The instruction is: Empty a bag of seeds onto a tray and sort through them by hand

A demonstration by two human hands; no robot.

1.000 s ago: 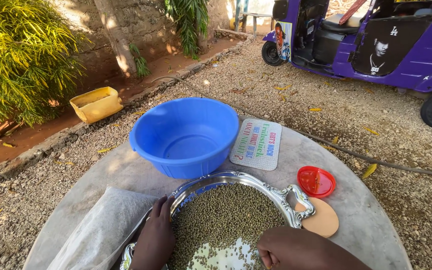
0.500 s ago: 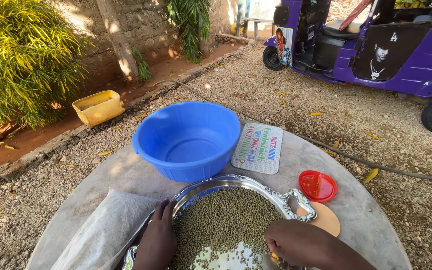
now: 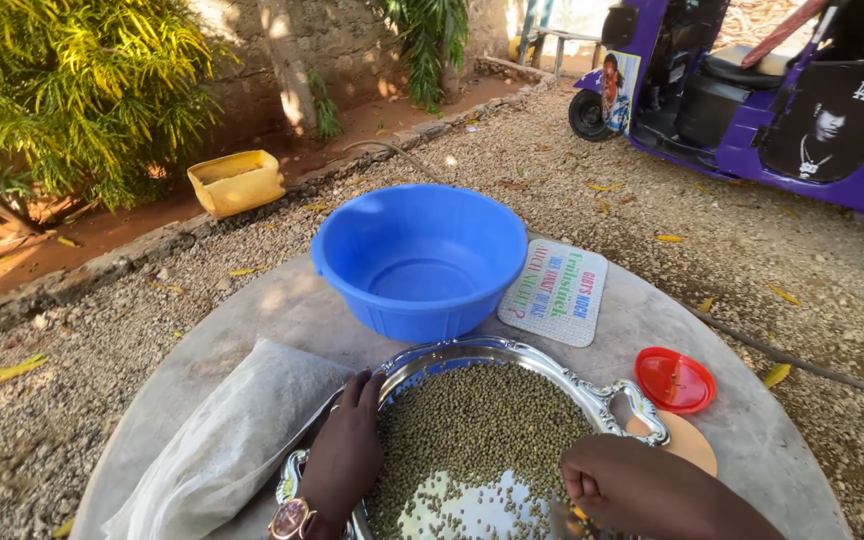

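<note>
A silver metal tray (image 3: 512, 352) with ornate handles lies on a round grey table and holds many small green grains (image 3: 472, 430). My left hand (image 3: 347, 450), with a watch on the wrist, rests on the tray's left rim, fingers reaching into the grains. My right hand (image 3: 617, 485) is low at the tray's right side, fingers curled together over the grains near a bare shiny patch. I cannot tell whether it pinches anything.
A blue plastic basin (image 3: 419, 258) stands behind the tray. A printed card (image 3: 555, 292) lies right of it. A red lid (image 3: 674, 380) and a tan disc (image 3: 690, 443) sit at the right. A translucent bag (image 3: 222, 450) lies left. A yellow container (image 3: 236, 182) and purple vehicle (image 3: 802, 110) stand on gravel.
My right hand has shifted a little within the tray's lower right, and the view has tilted slightly. My left hand stays on the rim.
</note>
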